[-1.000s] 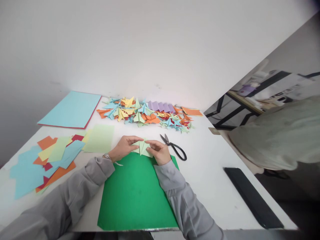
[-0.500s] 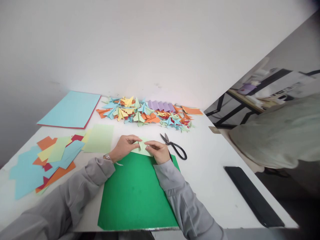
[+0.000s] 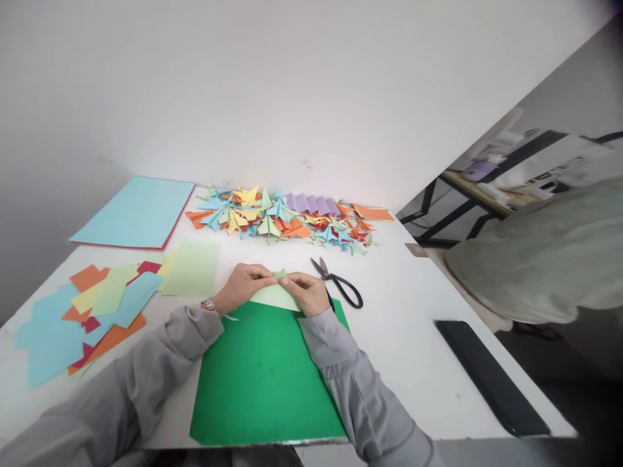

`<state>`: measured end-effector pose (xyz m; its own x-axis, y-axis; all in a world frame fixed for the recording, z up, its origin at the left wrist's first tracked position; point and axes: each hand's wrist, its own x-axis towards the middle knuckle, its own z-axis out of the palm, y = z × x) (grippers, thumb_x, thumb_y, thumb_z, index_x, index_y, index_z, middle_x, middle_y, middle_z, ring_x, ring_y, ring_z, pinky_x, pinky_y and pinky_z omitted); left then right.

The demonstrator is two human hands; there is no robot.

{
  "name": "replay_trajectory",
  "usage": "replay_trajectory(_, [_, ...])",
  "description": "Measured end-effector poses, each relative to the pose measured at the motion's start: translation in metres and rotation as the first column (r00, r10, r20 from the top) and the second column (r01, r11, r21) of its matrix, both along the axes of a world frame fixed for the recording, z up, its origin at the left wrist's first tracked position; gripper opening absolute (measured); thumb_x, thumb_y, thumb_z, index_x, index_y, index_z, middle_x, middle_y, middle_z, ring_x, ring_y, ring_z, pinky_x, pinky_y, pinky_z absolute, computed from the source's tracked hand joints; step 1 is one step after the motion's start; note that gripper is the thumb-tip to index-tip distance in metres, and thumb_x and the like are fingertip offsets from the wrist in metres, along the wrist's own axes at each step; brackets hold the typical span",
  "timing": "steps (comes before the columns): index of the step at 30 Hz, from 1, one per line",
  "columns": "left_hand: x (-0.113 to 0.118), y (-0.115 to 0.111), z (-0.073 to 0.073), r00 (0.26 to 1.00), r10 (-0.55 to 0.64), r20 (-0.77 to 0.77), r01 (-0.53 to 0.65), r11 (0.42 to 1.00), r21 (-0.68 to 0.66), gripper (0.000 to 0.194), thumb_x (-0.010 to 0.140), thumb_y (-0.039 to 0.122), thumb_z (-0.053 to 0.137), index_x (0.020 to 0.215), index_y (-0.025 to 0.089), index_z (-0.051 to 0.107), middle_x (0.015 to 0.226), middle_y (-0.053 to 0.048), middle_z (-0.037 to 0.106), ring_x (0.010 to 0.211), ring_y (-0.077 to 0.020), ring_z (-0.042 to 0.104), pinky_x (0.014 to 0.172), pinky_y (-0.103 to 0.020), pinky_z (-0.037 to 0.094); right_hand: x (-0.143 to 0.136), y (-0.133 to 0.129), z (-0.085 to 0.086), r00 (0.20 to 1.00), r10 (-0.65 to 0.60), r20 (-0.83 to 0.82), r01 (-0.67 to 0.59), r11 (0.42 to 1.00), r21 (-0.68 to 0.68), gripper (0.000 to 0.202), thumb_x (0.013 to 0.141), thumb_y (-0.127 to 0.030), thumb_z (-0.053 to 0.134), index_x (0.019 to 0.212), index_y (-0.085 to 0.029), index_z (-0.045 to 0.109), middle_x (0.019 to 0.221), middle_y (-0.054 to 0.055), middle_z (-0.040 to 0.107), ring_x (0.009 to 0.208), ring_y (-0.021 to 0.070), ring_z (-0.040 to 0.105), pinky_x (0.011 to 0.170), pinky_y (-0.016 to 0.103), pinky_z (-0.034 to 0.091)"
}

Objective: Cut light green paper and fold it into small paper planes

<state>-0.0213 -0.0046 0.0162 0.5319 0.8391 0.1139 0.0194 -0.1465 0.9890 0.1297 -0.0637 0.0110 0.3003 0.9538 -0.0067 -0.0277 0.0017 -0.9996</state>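
A small pale green paper [image 3: 276,296], partly folded, is held between both hands over the far edge of a green sheet [image 3: 272,376]. My left hand [image 3: 244,287] pinches its left side near the top. On the other side, my right hand [image 3: 308,293] grips the paper with thumb and fingers, the thumbs almost meeting at the fold. The fingers hide much of the folded top. Just right of my right hand lie black-handled scissors [image 3: 341,285], blades slightly apart.
Folded paper planes [image 3: 267,224] and purple pleated paper [image 3: 314,204] lie along the wall. Loose coloured papers [image 3: 109,301] and a light blue sheet [image 3: 134,213] are at left. At right are a black flat object [image 3: 491,376] and a person's light green clothing [image 3: 530,259].
The thumbs have come closer together at the paper's top. Its folded flaps, visible before, are now mostly covered, and the plain lower part faces me.
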Motion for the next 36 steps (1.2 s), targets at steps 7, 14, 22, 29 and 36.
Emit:
replay_trajectory(7, [0.0007,-0.0021,0.0031,0.997,0.025,-0.078,-0.029,0.998,-0.048,0.026,0.065,0.037,0.065,0.076,0.014,0.07,0.072,-0.003,0.069,0.065,-0.0148,0.059,0.059,-0.024,0.045,-0.0014,-0.0001,0.0012,0.996,-0.086,-0.031,0.084,0.994,-0.062,0.027,0.046,-0.039,0.075,0.054,-0.016,0.065,0.049,0.0,0.061,0.042,0.0092,0.047,0.044,0.023,0.035])
replay_trajectory(14, [0.0017,-0.0019,0.001,0.992,0.064,-0.112,-0.069,0.997,-0.046,0.036,0.068,0.038,0.063,0.096,0.016,0.067,0.088,-0.005,0.069,0.078,-0.0179,0.061,0.068,-0.027,0.047,-0.0023,0.0007,0.0012,0.994,-0.104,-0.029,0.102,0.994,-0.047,0.028,0.049,-0.042,0.072,0.052,-0.016,0.063,0.044,-0.003,0.056,0.04,0.0073,0.042,0.043,0.023,0.033])
replay_trajectory(22, [0.0031,-0.0043,0.0038,0.991,0.079,-0.109,-0.082,0.996,-0.022,0.036,0.069,0.035,0.062,0.099,0.015,0.066,0.089,-0.005,0.069,0.083,-0.0189,0.061,0.076,-0.03,0.047,-0.0032,0.0027,-0.004,0.989,-0.113,-0.094,0.112,0.994,-0.009,0.033,0.05,-0.04,0.073,0.069,-0.018,0.057,0.045,-0.006,0.055,0.039,0.0074,0.043,0.043,0.022,0.035])
replay_trajectory(29, [0.0047,-0.0022,0.0047,0.995,0.081,-0.06,-0.086,0.993,-0.083,0.029,0.072,0.033,0.059,0.093,0.016,0.068,0.097,-0.005,0.068,0.094,-0.0204,0.059,0.087,-0.034,0.044,-0.0035,0.0033,-0.0064,0.987,-0.135,-0.082,0.133,0.991,-0.033,0.033,0.05,-0.039,0.072,0.072,-0.017,0.061,0.049,-0.004,0.059,0.043,0.0084,0.047,0.046,0.023,0.038])
replay_trajectory(36, [0.0033,-0.0036,0.0035,0.995,0.065,-0.07,-0.071,0.995,-0.073,0.036,0.067,0.035,0.064,0.096,0.014,0.067,0.093,-0.007,0.068,0.087,-0.0195,0.06,0.08,-0.032,0.047,-0.0057,0.0028,-0.0028,0.982,-0.146,-0.118,0.142,0.989,-0.035,0.03,0.049,-0.036,0.073,0.069,-0.017,0.062,0.047,-0.004,0.059,0.043,0.0083,0.048,0.047,0.023,0.039])
